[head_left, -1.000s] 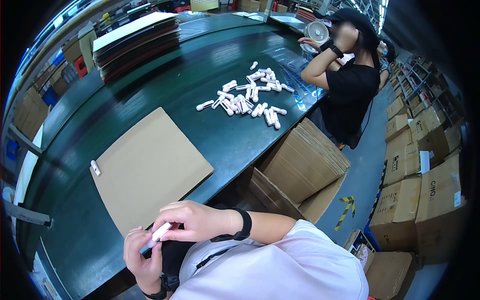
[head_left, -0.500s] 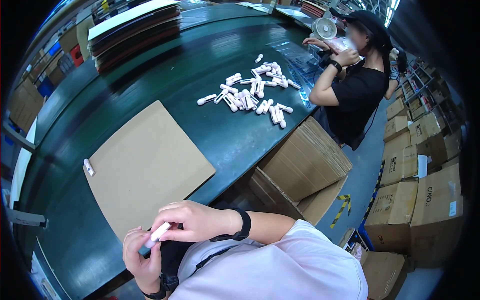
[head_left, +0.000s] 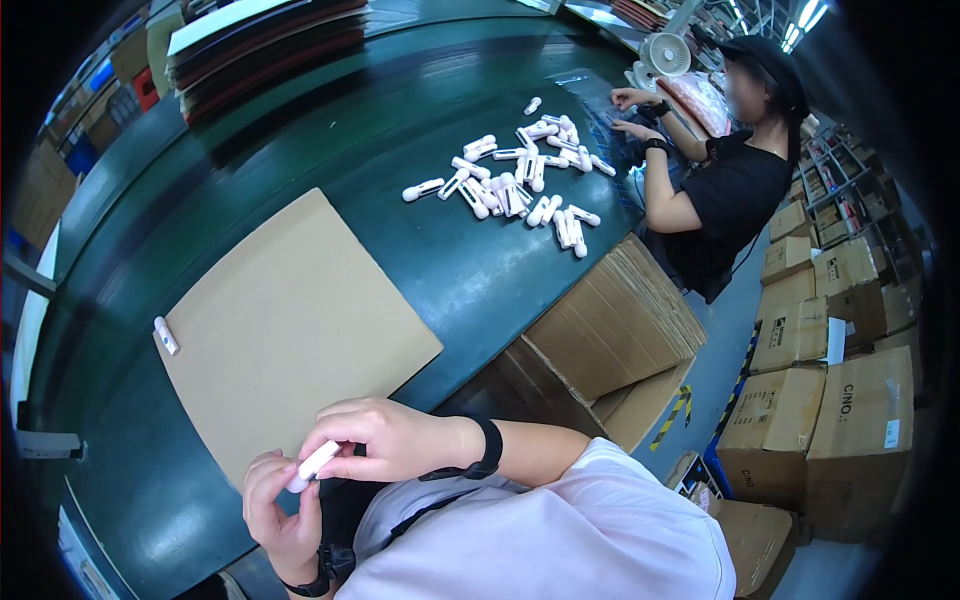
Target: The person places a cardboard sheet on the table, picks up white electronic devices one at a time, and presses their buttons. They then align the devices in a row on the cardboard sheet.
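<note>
Close to my body, both hands pinch one small white stick-shaped piece (head_left: pixel 319 459) with a rounded pinkish end. The fingers of my left hand (head_left: pixel 282 510) close round its lower, rounded end. My right hand (head_left: pixel 378 438) grips its upper part between thumb and fingers. Both hands are just over the near corner of a brown cardboard sheet (head_left: pixel 300 300) on the green table. One similar white piece (head_left: pixel 166 336) lies at the sheet's left edge. A loose heap of several more such pieces (head_left: pixel 510 190) is spread on the table beyond the sheet.
Tall stacked boards (head_left: pixel 270 60) stand at the far left of the green table (head_left: pixel 400 110). A co-worker in black (head_left: pixel 735 190) works at the far right, by clear plastic bags (head_left: pixel 600 105) and a fan (head_left: pixel 665 55). Folded cartons (head_left: pixel 610 320) stand against the table's near edge; boxes (head_left: pixel 860 400) line the right.
The co-worker's hands have come down from near the head to the plastic bags. My view has shifted slightly; my hands keep the same grip on the white piece.
</note>
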A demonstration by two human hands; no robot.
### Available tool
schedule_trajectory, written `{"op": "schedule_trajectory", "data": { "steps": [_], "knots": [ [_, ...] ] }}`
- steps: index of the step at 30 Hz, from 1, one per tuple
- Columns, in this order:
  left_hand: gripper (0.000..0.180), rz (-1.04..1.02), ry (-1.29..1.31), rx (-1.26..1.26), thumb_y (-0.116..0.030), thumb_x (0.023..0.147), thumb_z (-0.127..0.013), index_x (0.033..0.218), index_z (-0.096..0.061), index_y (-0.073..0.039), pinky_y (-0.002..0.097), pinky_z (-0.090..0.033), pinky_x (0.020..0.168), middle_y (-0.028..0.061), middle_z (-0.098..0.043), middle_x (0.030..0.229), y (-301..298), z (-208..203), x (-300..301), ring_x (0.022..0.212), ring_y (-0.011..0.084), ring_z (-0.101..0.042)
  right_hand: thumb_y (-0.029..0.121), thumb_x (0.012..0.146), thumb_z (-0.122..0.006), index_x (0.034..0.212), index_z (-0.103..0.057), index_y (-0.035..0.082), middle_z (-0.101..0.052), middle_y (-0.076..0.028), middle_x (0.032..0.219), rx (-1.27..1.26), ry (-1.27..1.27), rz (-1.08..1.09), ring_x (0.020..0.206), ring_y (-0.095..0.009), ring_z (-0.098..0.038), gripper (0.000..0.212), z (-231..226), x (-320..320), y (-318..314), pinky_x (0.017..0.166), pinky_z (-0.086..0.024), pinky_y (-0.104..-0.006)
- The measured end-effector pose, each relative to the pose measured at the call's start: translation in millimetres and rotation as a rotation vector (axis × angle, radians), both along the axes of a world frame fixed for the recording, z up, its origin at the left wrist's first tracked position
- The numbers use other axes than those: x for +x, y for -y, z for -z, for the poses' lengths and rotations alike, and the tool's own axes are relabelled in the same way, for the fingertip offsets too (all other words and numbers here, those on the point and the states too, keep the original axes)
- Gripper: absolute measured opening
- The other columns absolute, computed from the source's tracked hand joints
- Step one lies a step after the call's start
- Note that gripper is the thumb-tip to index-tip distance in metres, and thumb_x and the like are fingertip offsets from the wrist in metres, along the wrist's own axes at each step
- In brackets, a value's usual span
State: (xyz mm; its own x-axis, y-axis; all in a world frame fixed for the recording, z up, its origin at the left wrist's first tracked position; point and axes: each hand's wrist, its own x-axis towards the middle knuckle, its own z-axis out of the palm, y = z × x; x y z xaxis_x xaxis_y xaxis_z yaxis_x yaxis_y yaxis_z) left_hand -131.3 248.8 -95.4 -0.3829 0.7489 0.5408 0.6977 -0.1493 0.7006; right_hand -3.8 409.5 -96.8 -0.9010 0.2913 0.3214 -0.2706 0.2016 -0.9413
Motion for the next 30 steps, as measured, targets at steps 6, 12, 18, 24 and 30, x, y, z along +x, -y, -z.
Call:
{"op": "schedule_trajectory", "data": {
  "steps": [6,12,18,24,30],
  "knots": [
    [0.029,-0.025,-0.01,0.006,0.003,0.075,-0.07,0.102,-0.059,-0.001,0.0484,-0.05,0.086,0.0135,-0.064,0.087,1.6,7.5,-12.1,0.08,0.0299,-0.063,0.012,0.085,-0.071,0.103,-0.064,0.004,-0.061,-0.006,0.085,-0.016,-0.008,-0.02,0.069,-0.018,-0.058,0.022,7.7,-12.5,0.5,0.062,-0.047,-0.0299],
    [0.027,-0.04,0.007,-0.006,0.001,0.076,-0.07,0.101,-0.059,-0.001,0.0488,-0.05,0.085,0.0135,-0.064,0.086,3.7,13.0,-19.7,0.079,0.0299,-0.063,0.012,0.083,-0.073,0.102,-0.064,0.005,-0.061,-0.006,0.083,0.049,-0.032,-0.011,0.069,-0.019,-0.057,0.022,15.7,-23.1,0.5,0.063,-0.046,-0.0322],
    [0.024,-0.053,0.047,-0.027,-0.012,0.079,-0.074,0.095,-0.062,0.0,0.0488,-0.05,0.085,0.0143,-0.065,0.084,6.8,14.7,-25.4,0.079,0.0305,-0.064,0.011,0.081,-0.073,0.1,-0.065,0.006,-0.061,-0.006,0.081,0.095,-0.082,0.047,0.07,-0.022,-0.058,0.021,17.1,-27.1,3.8,0.062,-0.046,-0.0332],
    [0.03,-0.094,0.081,-0.041,-0.024,0.078,-0.079,0.09,-0.066,0.0,0.0477,-0.052,0.084,0.0137,-0.067,0.081,10.5,14.3,-29.0,0.076,0.0313,-0.065,0.009,0.08,-0.074,0.099,-0.067,0.006,-0.063,-0.007,0.081,0.098,-0.175,0.028,0.072,-0.024,-0.06,0.021,17.6,-37.5,4.2,0.062,-0.046,-0.0338],
    [0.03,-0.054,0.045,-0.065,-0.021,0.074,-0.082,0.092,-0.068,-0.001,0.0445,-0.053,0.083,0.0116,-0.069,0.08,0.8,10.1,-35.6,0.073,0.028,-0.067,0.005,0.075,-0.076,0.102,-0.068,0.005,-0.068,-0.008,0.086,0.164,-0.079,-0.019,0.071,-0.024,-0.061,0.028,19.0,-32.9,-3.3,0.062,-0.047,-0.0345]
  ]
}}
